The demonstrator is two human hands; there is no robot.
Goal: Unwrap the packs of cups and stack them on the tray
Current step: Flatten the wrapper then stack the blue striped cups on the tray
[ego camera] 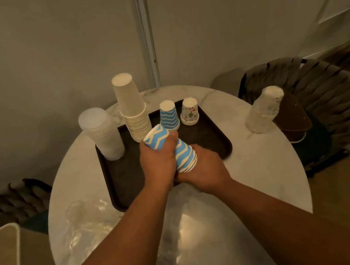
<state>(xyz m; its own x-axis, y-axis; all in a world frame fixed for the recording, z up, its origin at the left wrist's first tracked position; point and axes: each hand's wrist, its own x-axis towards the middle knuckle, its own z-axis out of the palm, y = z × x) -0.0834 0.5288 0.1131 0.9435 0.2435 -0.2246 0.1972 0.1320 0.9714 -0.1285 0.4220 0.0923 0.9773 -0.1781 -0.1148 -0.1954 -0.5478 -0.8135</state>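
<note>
Crumpled clear wrap (85, 224) is lying on the near-left tabletop (256, 176), beside the tray's front corner. Both hands are gripping one stack of blue zigzag cups (172, 148), tilted over the front of the dark tray (204, 136): left hand (157, 160) is wrapping the upper end, right hand (200, 169) is cupping the rim end from below. Can't tell whether any film is left on that stack.

Handling call: nested paper cups, light, thin-walled, crush easily; the stack is likely flexing or separating at the nest joints if held at one end only. Best to be holding across several rims, not squeezing mid-wall.

Farther back on the tray: a short blue zigzag stack (168, 115) and a printed stack (189, 111) are standing upside down side by side, a tall white stack (132, 109) left of them, a frosted clear stack (102, 137) at the far-left corner. Off the tray at right, a wrapped pack (262, 109) is standing on the tabletop edge, not yet opened.
</note>
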